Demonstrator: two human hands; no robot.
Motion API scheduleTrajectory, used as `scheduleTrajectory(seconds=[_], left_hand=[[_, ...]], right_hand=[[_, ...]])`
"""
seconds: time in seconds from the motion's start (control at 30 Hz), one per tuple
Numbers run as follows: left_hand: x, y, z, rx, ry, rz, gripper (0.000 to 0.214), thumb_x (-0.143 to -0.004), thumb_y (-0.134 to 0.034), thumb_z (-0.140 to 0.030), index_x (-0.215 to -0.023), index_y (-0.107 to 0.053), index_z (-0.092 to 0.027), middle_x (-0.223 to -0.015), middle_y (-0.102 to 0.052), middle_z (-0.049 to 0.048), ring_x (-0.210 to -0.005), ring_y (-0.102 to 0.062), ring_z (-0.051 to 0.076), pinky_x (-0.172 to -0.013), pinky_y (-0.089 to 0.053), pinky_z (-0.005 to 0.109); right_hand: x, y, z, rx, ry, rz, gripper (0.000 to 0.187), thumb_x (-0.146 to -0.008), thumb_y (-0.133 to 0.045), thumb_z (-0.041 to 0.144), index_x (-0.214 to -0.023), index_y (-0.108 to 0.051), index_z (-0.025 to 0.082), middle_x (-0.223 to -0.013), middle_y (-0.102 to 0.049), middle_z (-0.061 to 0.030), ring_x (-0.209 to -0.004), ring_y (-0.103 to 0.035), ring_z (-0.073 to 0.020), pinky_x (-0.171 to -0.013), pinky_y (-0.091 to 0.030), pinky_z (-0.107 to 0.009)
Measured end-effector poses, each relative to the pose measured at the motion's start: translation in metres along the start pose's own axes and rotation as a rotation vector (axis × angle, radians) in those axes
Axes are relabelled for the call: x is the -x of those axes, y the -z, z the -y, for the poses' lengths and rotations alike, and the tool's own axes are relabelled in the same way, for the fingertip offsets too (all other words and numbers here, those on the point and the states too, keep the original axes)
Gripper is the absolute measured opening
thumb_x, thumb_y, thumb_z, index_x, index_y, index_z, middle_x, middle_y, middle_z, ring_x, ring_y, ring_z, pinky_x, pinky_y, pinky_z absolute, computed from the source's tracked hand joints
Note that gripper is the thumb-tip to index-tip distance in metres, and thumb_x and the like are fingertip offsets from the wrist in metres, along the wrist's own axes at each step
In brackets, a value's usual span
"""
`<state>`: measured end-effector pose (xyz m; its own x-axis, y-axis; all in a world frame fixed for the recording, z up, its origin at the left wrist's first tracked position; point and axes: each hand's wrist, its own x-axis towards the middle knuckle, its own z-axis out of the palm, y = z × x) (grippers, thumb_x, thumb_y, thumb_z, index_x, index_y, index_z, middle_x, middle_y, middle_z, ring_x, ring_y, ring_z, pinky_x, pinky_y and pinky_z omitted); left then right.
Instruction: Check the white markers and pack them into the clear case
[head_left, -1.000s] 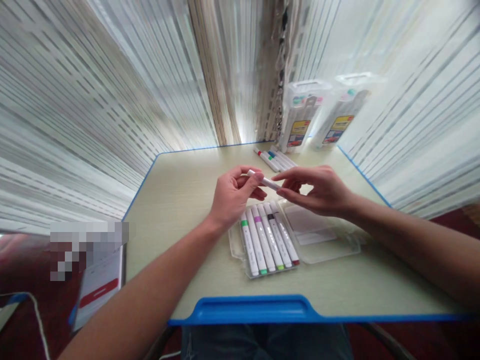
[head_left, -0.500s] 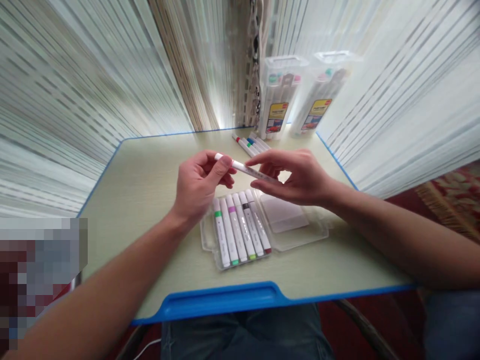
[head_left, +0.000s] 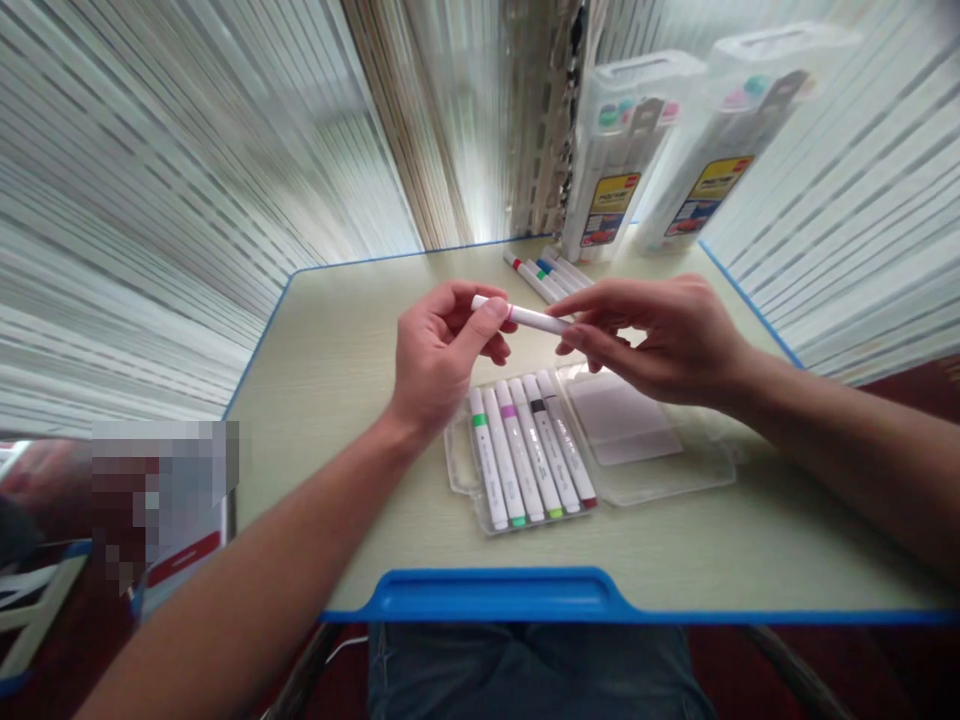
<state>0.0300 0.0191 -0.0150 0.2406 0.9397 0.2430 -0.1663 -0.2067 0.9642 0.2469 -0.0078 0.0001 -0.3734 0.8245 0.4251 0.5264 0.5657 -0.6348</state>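
A white marker (head_left: 536, 319) with a pink ring is held between my two hands, above the table. My left hand (head_left: 454, 335) pinches its left end, thumb on top near the ring. Around its right end, the thumb and fingers of my right hand (head_left: 652, 325) are closed. Below the hands lies an open clear plastic case (head_left: 731, 478). Its left half holds a row of several white markers (head_left: 525, 460) with coloured bands and ends; a white card (head_left: 622, 420) lies in its right half.
Several loose markers (head_left: 536, 278) lie behind my hands. At the back right stand two tall clear marker boxes (head_left: 619, 170) with yellow labels. The pale table (head_left: 322, 370) has a blue edge and a blue front tray (head_left: 495, 595). String curtains (head_left: 225, 150) hang behind.
The view has shifted, so most things sit farther right. My right hand's thumb and fingers have closed in on the marker, sliding nearer its middle. My left hand keeps its pinch.
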Motion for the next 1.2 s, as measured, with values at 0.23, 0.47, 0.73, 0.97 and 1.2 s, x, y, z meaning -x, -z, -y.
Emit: scheduleTrajectory(seconds=[0.23,0.47,0.73,0.97,1.2], left_hand=[[-0.0043,-0.0002,0.0065,0.026,-0.05,-0.024,0.023,-0.085,-0.075,-0.036,-0.089,-0.066,-0.015,-0.069,-0.067,-0.001,-0.053,-0.063,0.008,-0.049,-0.053,0.02],[-0.0054,0.0019,0.0079,-0.004,-0.054,-0.041,0.03,-0.084,-0.076,-0.043,-0.083,-0.066,-0.016,-0.067,-0.067,-0.0009,-0.05,-0.061,0.007,-0.046,-0.052,0.018],[-0.0056,0.0045,0.0098,0.012,-0.095,-0.007,0.022,-0.085,-0.076,-0.035,-0.083,-0.066,-0.015,-0.067,-0.066,-0.0012,-0.053,-0.061,0.007,-0.047,-0.052,0.019],[-0.0039,0.0041,0.0063,-0.025,-0.103,-0.003,0.016,-0.085,-0.075,-0.029,-0.083,-0.067,-0.015,-0.066,-0.066,-0.0014,-0.052,-0.059,0.006,-0.048,-0.051,0.017],[-0.0025,0.0019,0.0032,-0.075,-0.101,-0.024,0.016,-0.087,-0.073,-0.028,-0.081,-0.067,-0.014,-0.065,-0.067,-0.001,-0.048,-0.058,0.006,-0.046,-0.048,0.016]], right_hand=[[0.0007,0.0008,-0.0075,0.105,0.142,-0.03,0.022,-0.089,-0.072,0.033,-0.108,-0.073,0.023,-0.071,-0.071,-0.0008,-0.057,-0.065,-0.0153,-0.055,-0.052,-0.031],[0.0,0.0015,-0.0047,0.143,0.139,-0.045,0.017,-0.092,-0.069,0.03,-0.108,-0.074,0.026,-0.063,-0.066,0.0007,-0.051,-0.058,-0.0151,-0.053,-0.049,-0.034],[0.0001,0.0017,-0.0028,0.03,0.085,0.006,0.017,-0.098,-0.061,0.03,-0.109,-0.073,0.026,-0.076,-0.076,-0.0016,-0.056,-0.067,-0.0152,-0.054,-0.054,-0.033],[0.0006,0.0009,-0.004,0.025,0.084,0.01,0.016,-0.097,-0.062,0.03,-0.108,-0.073,0.025,-0.076,-0.077,-0.0013,-0.054,-0.068,-0.0141,-0.052,-0.053,-0.031],[0.0002,0.0024,-0.0057,0.14,0.164,-0.026,0.017,-0.091,-0.07,0.032,-0.102,-0.074,0.021,-0.07,-0.075,-0.0003,-0.056,-0.068,-0.0141,-0.05,-0.049,-0.028]])
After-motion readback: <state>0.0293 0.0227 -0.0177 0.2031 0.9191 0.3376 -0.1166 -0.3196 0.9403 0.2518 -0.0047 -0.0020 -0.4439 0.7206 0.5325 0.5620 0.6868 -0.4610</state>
